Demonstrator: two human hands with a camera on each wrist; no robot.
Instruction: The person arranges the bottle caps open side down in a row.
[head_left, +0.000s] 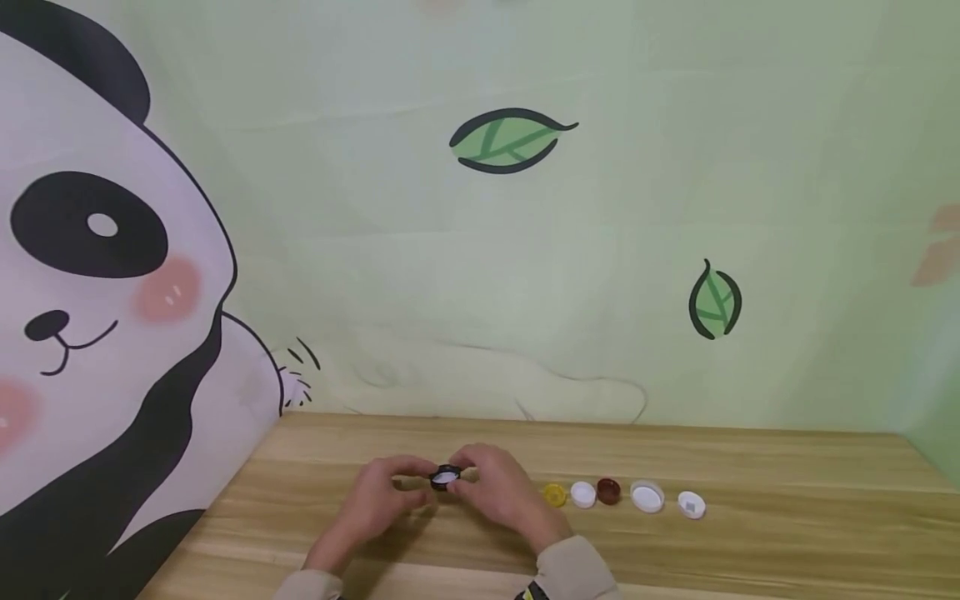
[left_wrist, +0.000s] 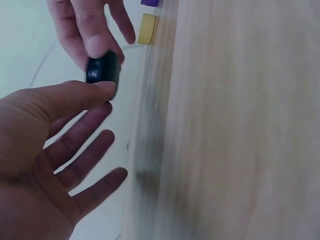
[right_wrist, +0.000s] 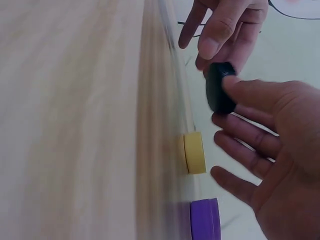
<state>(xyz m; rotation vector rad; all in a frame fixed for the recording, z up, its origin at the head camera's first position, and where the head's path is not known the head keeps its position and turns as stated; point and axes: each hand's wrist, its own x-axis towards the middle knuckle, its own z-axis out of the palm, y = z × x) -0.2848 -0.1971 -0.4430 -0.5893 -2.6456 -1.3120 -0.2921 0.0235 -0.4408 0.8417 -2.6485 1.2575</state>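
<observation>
A small black bottle cap (head_left: 445, 473) with a pale inside is held up between both hands, above the wooden table (head_left: 787, 533). My left hand (head_left: 375, 498) pinches one side of it with thumb and forefinger, while its other fingers spread out in the left wrist view. From the opposite side my right hand (head_left: 495, 490) pinches the cap too, its thumb lying on the cap's face in the right wrist view. Nearest to the right hand, a yellow cap (head_left: 554, 495) lies on the table.
Right of the yellow cap, a row continues with a white cap (head_left: 582, 494), a dark red cap (head_left: 608, 491), a larger white cap (head_left: 647, 497) with a translucent rim, and a white cap (head_left: 692, 505) bearing a grey square. A panda-printed backdrop (head_left: 405, 250) stands behind the table.
</observation>
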